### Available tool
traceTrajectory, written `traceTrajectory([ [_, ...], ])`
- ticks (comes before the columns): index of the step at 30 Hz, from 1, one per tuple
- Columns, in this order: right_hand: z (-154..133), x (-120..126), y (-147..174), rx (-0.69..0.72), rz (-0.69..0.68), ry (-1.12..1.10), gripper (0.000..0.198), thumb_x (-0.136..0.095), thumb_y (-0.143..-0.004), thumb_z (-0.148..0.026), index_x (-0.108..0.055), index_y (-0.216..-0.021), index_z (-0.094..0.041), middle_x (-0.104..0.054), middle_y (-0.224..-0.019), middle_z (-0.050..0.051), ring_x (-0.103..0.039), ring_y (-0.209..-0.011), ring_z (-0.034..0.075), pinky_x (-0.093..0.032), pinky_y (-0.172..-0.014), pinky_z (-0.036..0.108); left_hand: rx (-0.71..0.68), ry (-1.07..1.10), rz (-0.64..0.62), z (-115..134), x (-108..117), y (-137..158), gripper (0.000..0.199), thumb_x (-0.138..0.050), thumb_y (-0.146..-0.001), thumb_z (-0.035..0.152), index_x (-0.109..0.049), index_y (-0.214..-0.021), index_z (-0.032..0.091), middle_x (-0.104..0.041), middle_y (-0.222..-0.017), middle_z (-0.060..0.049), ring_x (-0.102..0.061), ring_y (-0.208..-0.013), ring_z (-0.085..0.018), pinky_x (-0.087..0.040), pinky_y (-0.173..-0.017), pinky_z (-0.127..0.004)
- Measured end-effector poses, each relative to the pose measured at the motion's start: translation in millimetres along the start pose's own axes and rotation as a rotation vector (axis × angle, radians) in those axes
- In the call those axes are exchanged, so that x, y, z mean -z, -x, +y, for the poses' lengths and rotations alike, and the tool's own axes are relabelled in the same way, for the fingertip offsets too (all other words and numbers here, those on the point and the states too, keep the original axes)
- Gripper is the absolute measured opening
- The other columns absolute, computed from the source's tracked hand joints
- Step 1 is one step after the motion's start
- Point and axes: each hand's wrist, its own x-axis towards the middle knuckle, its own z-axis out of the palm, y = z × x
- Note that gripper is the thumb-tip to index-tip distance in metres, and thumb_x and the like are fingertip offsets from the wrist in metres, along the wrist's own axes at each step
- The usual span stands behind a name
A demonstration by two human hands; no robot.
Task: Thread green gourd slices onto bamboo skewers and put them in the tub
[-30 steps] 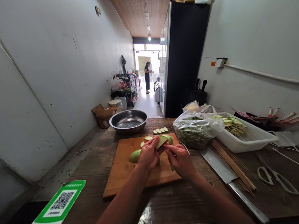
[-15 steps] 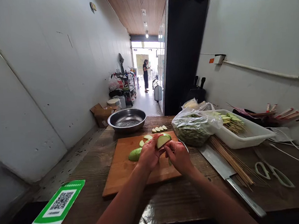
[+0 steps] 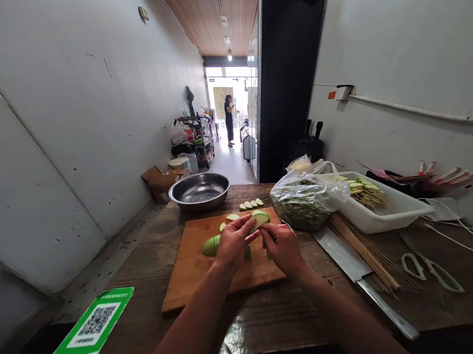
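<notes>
Over the cutting board (image 3: 183,279), my left hand (image 3: 234,241) is closed on a half-round zucchini slice (image 3: 260,219), pale inside with a green rim. My right hand (image 3: 281,244) pinches at the slice's lower right edge; its fingers mostly hide what looks like a thin bamboo skewer. Beneath and left of my left hand, a cut piece of green zucchini (image 3: 211,246) lies on the board. Several loose slices (image 3: 232,217) rest behind it. Beyond the board's far edge is a row of skewered slices (image 3: 250,204).
A steel basin (image 3: 200,191) stands behind the board. To the right are a plastic bag of greens (image 3: 306,201), a white tray (image 3: 403,215) of skewered slices, a cleaver (image 3: 345,256), bamboo skewers (image 3: 361,254) and scissors (image 3: 432,270). A QR-code card (image 3: 88,330) lies front left.
The slice has tilted flatter between my hands, and my left fingers have shifted slightly along it. The whole view has moved a little.
</notes>
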Motion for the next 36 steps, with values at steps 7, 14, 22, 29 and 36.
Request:
traceTrajectory([
  [7, 1.7, -2.7, 1.3, 0.047, -0.005, 0.031, 0.023, -0.044, -0.086, -0.022, -0.066, -0.082, -0.020, -0.068, -0.073, 0.002, -0.057, -0.065, 0.014, -0.036, -0.070, 0.024, 0.061, 0.064, 0.049, 3.7, 1.5, -2.9, 0.025, -0.076, -0.058, 0.019, -0.065, -0.079, 0.011, -0.067, -0.080, -0.006, -0.061, -0.072, -0.013, -0.049, -0.073, -0.029],
  [14, 3.9, -2.8, 1.7, 0.049, -0.027, 0.069, 0.024, -0.043, -0.086, -0.021, -0.067, -0.079, -0.020, -0.067, -0.066, 0.001, -0.056, -0.059, 0.013, -0.035, -0.070, 0.024, 0.125, 0.008, -0.008, 1.1, 2.8, -1.8, 0.026, -0.074, -0.062, 0.023, -0.066, -0.085, 0.013, -0.066, -0.086, -0.007, -0.060, -0.076, -0.014, -0.049, -0.070, -0.029],
  [22, 4.3, -2.8, 0.1, -0.003, -0.036, 0.090, 0.024, -0.045, -0.085, -0.023, -0.065, -0.073, -0.019, -0.067, -0.065, 0.002, -0.057, -0.063, 0.014, -0.036, -0.072, 0.024, 0.138, 0.052, -0.029, 1.1, -1.4, 0.9, 0.021, -0.073, -0.063, 0.023, -0.067, -0.080, 0.011, -0.068, -0.078, -0.007, -0.061, -0.070, -0.013, -0.049, -0.070, -0.026],
  [29, 4.3, -2.8, -0.4, 0.006, -0.039, 0.071, 0.025, -0.045, -0.085, -0.024, -0.064, -0.071, -0.019, -0.067, -0.067, 0.001, -0.056, -0.063, 0.013, -0.037, -0.071, 0.023, 0.152, 0.095, 0.010, 0.8, -2.3, 0.0, 0.016, -0.070, -0.066, 0.020, -0.065, -0.079, 0.011, -0.068, -0.075, -0.007, -0.062, -0.068, -0.014, -0.050, -0.068, -0.027],
  [36, 5.0, -3.8, 0.6, 0.025, -0.043, 0.067, 0.023, -0.044, -0.084, -0.022, -0.067, -0.078, -0.020, -0.069, -0.074, 0.003, -0.059, -0.068, 0.015, -0.038, -0.071, 0.025, 0.166, 0.115, -0.041, -3.3, 1.0, -1.7, 0.019, -0.071, -0.066, 0.022, -0.065, -0.081, 0.013, -0.068, -0.078, -0.007, -0.062, -0.069, -0.013, -0.049, -0.067, -0.026],
])
